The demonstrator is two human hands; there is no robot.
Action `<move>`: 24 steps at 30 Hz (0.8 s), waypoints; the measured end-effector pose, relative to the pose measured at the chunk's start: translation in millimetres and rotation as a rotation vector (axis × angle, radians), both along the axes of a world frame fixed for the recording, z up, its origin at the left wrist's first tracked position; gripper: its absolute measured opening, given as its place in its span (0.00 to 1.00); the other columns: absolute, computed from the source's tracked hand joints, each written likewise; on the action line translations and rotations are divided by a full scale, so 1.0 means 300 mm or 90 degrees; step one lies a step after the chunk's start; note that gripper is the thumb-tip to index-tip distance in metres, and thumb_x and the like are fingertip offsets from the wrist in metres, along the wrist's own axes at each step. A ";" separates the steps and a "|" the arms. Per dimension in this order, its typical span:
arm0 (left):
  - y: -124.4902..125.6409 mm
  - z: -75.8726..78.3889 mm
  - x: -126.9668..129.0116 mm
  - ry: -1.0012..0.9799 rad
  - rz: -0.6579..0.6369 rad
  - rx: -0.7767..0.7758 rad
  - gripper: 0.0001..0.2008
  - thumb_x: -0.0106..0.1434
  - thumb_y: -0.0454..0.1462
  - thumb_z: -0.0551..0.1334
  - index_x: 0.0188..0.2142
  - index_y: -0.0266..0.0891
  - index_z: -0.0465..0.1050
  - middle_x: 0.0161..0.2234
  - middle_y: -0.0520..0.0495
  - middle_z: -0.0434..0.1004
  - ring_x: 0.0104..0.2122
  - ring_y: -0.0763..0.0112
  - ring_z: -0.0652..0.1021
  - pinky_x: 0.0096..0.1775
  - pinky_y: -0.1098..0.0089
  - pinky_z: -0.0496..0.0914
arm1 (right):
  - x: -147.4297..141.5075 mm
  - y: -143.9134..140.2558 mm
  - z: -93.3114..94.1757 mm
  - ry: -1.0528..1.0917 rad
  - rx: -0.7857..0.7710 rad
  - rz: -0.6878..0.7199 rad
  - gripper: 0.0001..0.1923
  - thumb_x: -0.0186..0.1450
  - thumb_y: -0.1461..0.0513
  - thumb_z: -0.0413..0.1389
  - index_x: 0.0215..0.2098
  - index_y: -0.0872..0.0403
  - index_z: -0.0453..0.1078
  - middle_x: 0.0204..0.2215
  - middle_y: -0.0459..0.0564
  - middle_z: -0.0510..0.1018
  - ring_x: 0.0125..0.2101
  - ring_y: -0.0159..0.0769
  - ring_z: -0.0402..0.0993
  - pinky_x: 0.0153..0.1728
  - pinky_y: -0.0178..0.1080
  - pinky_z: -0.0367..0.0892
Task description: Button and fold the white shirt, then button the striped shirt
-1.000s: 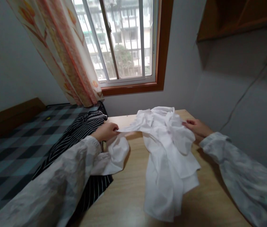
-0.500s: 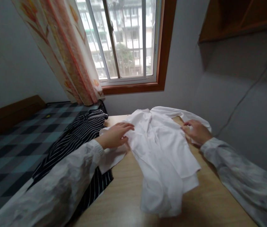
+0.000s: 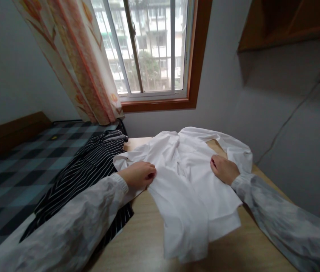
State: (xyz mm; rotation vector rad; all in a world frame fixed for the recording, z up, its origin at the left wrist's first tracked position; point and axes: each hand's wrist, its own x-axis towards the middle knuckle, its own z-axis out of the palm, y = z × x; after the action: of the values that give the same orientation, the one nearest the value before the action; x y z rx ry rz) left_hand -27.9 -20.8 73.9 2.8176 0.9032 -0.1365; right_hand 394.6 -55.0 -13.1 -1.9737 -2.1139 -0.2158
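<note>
On the wooden table [image 3: 148,234], both hands, left [image 3: 138,175] and right [image 3: 223,169], press flat, fingers loosely curled, on the white shirt [image 3: 188,181].

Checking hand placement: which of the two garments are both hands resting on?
The white shirt spread on the table; left hand and right hand lie on it. The striped garment lies untouched beside it.

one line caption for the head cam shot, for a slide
Both hands, left and right, rest flat on a white shirt spread over a wooden table.
</note>
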 end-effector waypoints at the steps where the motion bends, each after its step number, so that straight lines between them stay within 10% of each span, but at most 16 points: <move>1: 0.003 0.002 -0.013 0.007 0.010 -0.005 0.05 0.61 0.32 0.65 0.34 0.42 0.80 0.37 0.43 0.82 0.39 0.58 0.80 0.45 0.63 0.71 | 0.007 -0.009 -0.002 -0.008 -0.006 0.005 0.10 0.78 0.60 0.49 0.41 0.51 0.70 0.40 0.56 0.82 0.40 0.45 0.79 0.35 0.41 0.62; 9: 0.050 0.082 -0.081 0.071 0.073 0.065 0.03 0.58 0.35 0.69 0.28 0.42 0.78 0.33 0.44 0.83 0.39 0.56 0.80 0.55 0.56 0.69 | 0.106 -0.053 0.033 0.004 -0.072 0.125 0.08 0.75 0.60 0.52 0.39 0.50 0.73 0.37 0.54 0.82 0.36 0.43 0.77 0.37 0.41 0.62; 16: 0.065 0.083 0.181 -0.096 0.116 0.181 0.19 0.76 0.51 0.59 0.51 0.41 0.79 0.52 0.38 0.81 0.51 0.53 0.80 0.57 0.57 0.69 | -0.023 0.097 0.184 0.053 -0.090 0.206 0.13 0.73 0.50 0.59 0.39 0.48 0.79 0.38 0.53 0.85 0.38 0.46 0.79 0.43 0.43 0.69; 20: 0.065 -0.028 0.293 -0.035 0.214 0.159 0.24 0.71 0.56 0.63 0.49 0.38 0.79 0.51 0.34 0.80 0.50 0.49 0.81 0.48 0.58 0.73 | -0.166 0.109 0.079 0.104 0.002 0.297 0.29 0.72 0.47 0.61 0.66 0.51 0.73 0.68 0.62 0.74 0.67 0.57 0.69 0.68 0.55 0.63; 24: 0.051 -0.110 0.287 -0.053 0.211 0.162 0.16 0.71 0.49 0.62 0.48 0.39 0.77 0.49 0.35 0.81 0.48 0.50 0.82 0.46 0.58 0.73 | -0.175 0.053 -0.057 0.136 -0.039 0.276 0.35 0.76 0.45 0.54 0.75 0.51 0.63 0.76 0.61 0.63 0.74 0.55 0.60 0.74 0.61 0.54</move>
State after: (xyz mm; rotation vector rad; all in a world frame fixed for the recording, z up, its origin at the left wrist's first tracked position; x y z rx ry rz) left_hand 58.3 -5.4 41.0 2.8148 1.4393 0.1500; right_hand 342.1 -39.1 -30.3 -1.4393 -2.3537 0.1329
